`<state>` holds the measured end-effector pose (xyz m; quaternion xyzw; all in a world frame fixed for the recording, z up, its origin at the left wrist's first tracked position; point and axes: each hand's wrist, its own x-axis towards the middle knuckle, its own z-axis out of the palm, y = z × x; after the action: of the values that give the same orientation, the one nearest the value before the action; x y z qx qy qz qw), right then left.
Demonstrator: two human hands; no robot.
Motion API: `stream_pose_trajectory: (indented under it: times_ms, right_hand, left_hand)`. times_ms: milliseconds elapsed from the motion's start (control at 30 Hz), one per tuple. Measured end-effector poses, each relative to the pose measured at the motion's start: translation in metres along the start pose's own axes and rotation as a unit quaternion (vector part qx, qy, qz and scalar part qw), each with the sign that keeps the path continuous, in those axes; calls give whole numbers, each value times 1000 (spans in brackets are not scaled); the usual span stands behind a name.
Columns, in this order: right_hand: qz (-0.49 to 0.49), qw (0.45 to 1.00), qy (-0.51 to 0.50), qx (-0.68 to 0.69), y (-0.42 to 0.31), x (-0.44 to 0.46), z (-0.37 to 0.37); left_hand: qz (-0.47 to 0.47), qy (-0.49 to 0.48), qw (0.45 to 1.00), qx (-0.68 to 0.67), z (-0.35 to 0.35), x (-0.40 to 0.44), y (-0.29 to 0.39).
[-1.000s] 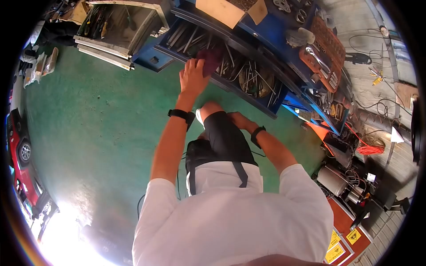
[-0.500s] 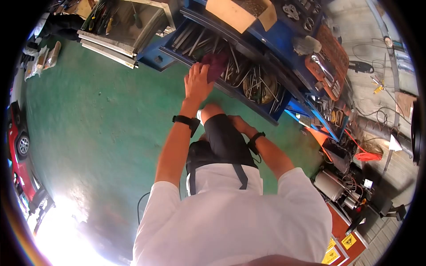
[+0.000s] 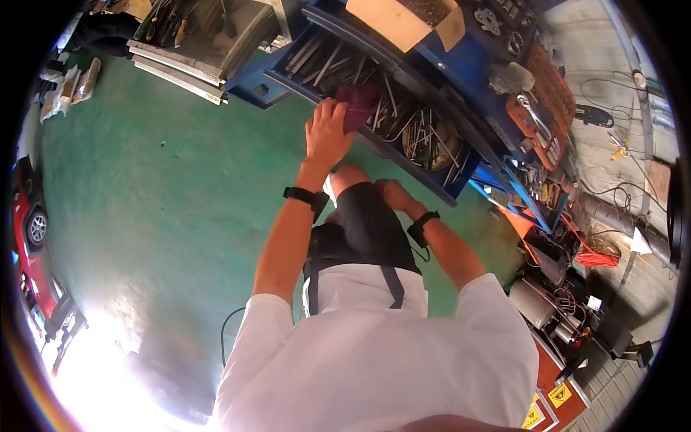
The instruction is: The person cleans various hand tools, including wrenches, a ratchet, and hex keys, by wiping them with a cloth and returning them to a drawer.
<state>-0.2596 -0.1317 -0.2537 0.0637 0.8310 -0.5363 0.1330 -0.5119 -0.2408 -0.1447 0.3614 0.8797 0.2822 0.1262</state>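
Observation:
My left hand [image 3: 329, 132] is closed on a dark purple cloth [image 3: 358, 106] at the front edge of an open blue drawer [image 3: 410, 170]. Inside that drawer lie metal rods and tools, and a round tray [image 3: 430, 141] full of thin metal pieces stands towards its right end. The cloth covers part of the drawer's rim and contents. My right hand [image 3: 394, 194] is beside my bent knee, below the drawer; its fingers are blurred, and nothing can be made out in them.
An open cardboard box [image 3: 403, 25] and an orange socket case [image 3: 541, 108] sit on the blue cabinet. A grey drawer unit [image 3: 209, 43] holds screwdrivers at the upper left. A red car [image 3: 32, 245] is at far left. An orange hose [image 3: 596, 258] lies at right.
The drawer and the floor around it have shifted slightly in view. My left hand stays at the cloth, which sits a little further right in the picture. My right hand has moved slightly by the knee.

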Motion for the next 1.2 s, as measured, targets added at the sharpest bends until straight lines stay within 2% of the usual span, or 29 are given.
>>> stream_pose_trajectory:
  times_ms: [67,100,233,300,333,433,533,667,733,867,933,1067,1133,1200]
  right_hand:
    - [127,986,90,64,-14,20,-11]
    - [133,985,84,69,-12,24,-7]
    - [68,991,112,40,3,16,6]
    - [6,999,42,-3,27,-7,25]
    - [4,999,46,-6,23,-11,24]
    - [70,996,30,39,7,-8,19]
    - [135,978,103,120,-13,17,-9]
    - [111,978,128,120,10,11,6]
    - [89,996,32,6,15,-6,16]
    - [98,994,46,23,8,-3,12]
    - [144,978,101,115,-5,16,-10]
    - [141,978,122,90,11,14,1]
    - [105,988,73,82,14,-3,11]
    - [84,991,86,51,24,-18,25]
  left_hand:
    - [15,23,1000,6,3,-3,0]
    - [9,16,1000,5,4,-7,-2]
    - [14,36,999,-3,5,2,0]
    - [14,22,1000,-11,7,-6,0]
    - [13,12,1000,-12,5,-5,0]
    - [11,21,1000,-1,5,-2,-2]
    - [13,28,1000,-2,5,-3,0]
    - [11,30,999,4,7,-2,0]
    - [9,36,999,4,7,-2,1]
    - [10,35,999,-8,6,-2,3]
    - [13,38,999,-6,6,-3,2]
    - [17,54,998,3,10,-2,1]
    - [14,55,998,0,11,-4,0]
    - [18,58,998,-4,11,0,4]
